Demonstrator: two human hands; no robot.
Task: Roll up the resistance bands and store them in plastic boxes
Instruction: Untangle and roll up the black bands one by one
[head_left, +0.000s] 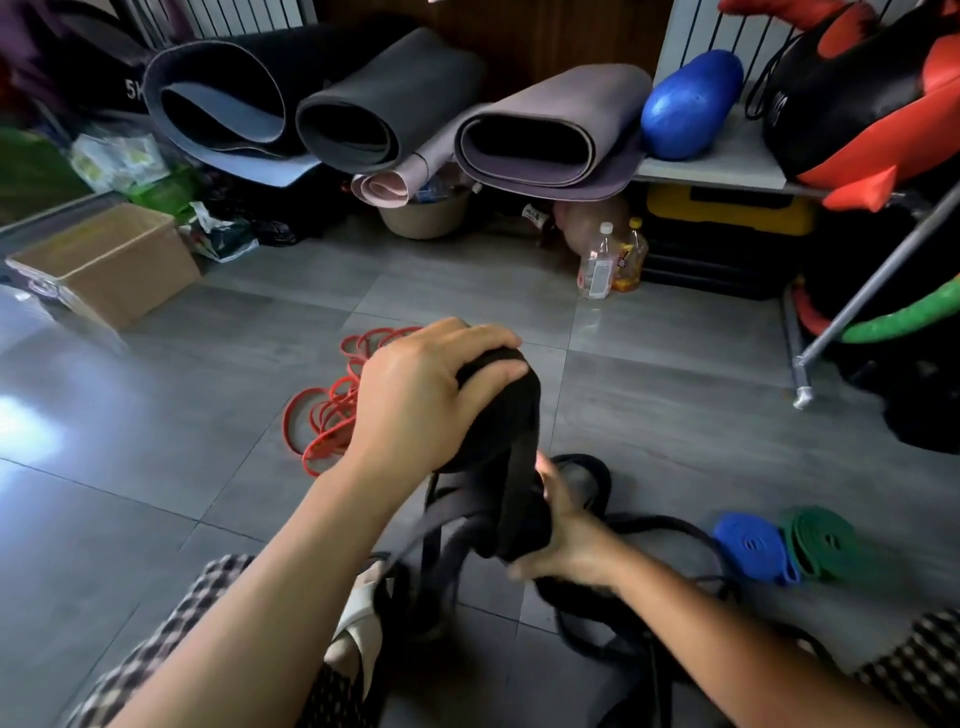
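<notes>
Fingers (483, 340) of the left hand (431, 395) curl over the half-wound wide black rubber resistance band (511, 410), and the right hand (571, 540) grips its lower wraps, the tail loose on the grey tiled floor (675, 405). A rolled blue band (750, 545) and a rolled green band (821, 540) lie finished just beside. The tangled red band (324, 451) waits, and nothing looks boxed yet.

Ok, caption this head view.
Left hand and right hand roll a black band; blue roll and green roll lie finished, red band loose.
</notes>
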